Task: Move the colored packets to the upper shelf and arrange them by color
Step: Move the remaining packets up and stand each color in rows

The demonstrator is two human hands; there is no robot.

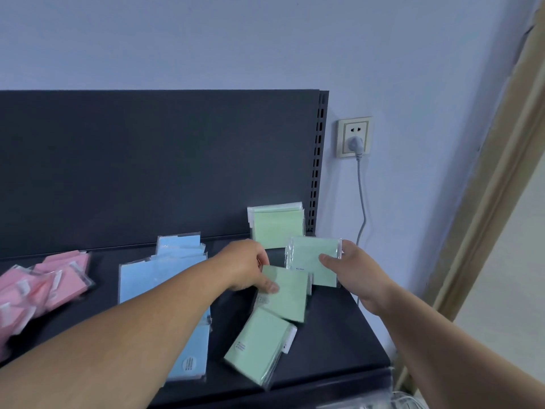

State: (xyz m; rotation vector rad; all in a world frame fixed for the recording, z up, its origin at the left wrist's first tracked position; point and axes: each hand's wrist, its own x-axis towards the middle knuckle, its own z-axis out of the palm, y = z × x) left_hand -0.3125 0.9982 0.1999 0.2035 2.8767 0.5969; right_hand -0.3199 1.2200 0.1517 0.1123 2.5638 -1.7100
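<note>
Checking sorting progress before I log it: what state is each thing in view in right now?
Pink packets: loose heap, lying flat.
Blue packets: overlapping, lying flat.
Rear green packets: standing upright.
Front green packets: lying flat, untouched.
Middle green packet: pinched by left hand.
Right green packets: gripped by right hand.
Wall socket: plug inserted.

The dark shelf [339, 335] carries pink packets [44, 284] heaped at 9 o'clock, blue packets [165, 278] mid-shelf, green packets [259, 346] at 4 o'clock, and a green stack [277, 228] upright against the back panel [147, 166] at 1 o'clock.
</note>
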